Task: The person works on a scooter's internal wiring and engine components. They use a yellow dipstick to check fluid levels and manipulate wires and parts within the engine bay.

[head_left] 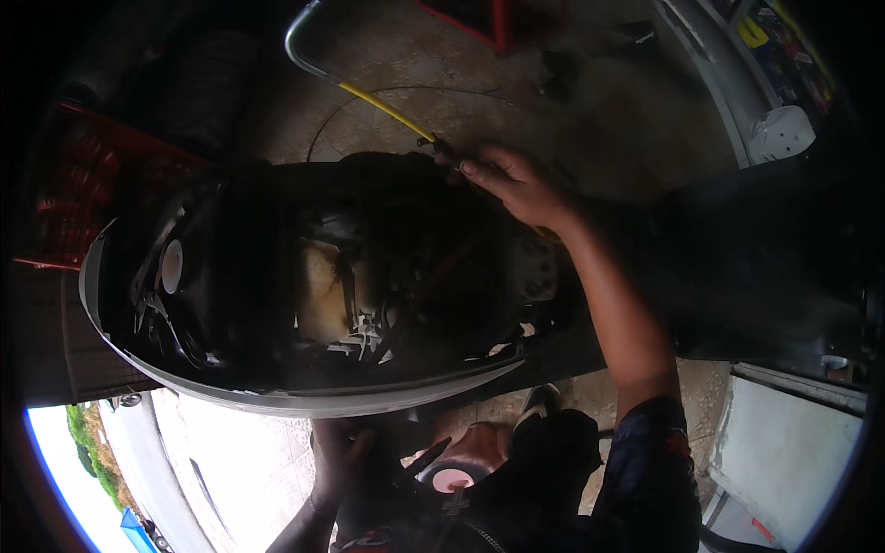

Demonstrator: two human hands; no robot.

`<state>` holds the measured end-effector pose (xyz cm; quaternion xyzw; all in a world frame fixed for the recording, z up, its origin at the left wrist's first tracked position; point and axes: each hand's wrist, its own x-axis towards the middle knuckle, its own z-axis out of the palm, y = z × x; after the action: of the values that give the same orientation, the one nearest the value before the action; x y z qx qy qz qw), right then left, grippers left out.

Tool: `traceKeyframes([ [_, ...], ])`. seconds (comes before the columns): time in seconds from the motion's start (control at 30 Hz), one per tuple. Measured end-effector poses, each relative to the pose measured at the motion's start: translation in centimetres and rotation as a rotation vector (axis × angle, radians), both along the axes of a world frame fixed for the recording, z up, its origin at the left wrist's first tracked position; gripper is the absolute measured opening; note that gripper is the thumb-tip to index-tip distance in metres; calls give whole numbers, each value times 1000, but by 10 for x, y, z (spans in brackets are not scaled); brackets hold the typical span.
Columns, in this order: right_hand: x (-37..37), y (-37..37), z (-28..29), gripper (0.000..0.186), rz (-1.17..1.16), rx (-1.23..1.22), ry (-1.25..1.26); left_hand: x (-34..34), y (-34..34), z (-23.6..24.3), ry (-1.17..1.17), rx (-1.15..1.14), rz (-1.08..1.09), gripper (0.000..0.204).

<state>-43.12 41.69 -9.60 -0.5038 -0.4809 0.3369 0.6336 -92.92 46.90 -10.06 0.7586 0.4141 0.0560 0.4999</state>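
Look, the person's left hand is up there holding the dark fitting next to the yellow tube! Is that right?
Not quite. It's the person's right hand up there holding the dark fitting next to the yellow tube. The head view shows it: the left hand is lower down, below the pale curved edge.

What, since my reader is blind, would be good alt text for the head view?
A person's right hand holds a dark fitting on a slim yellow-and-silver tube, at the far side of an open, dark body that looks like a scooter's. The left hand is in shadow by its near, pale edge; whether it holds anything is unclear.
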Motion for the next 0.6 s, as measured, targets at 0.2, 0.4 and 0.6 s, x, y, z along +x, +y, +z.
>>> traceKeyframes([
  [0.2,12,21,-13,17,-137,142,-323,-4,-8,-12,-4,90,37,71],
  [0.4,22,27,-15,27,-22,168,-78,-7,-15,-31,-29,326,-20,73],
  [0.6,11,27,-5,26,-11,-60,-150,13,-32,-25,-243,264,140,68],
])
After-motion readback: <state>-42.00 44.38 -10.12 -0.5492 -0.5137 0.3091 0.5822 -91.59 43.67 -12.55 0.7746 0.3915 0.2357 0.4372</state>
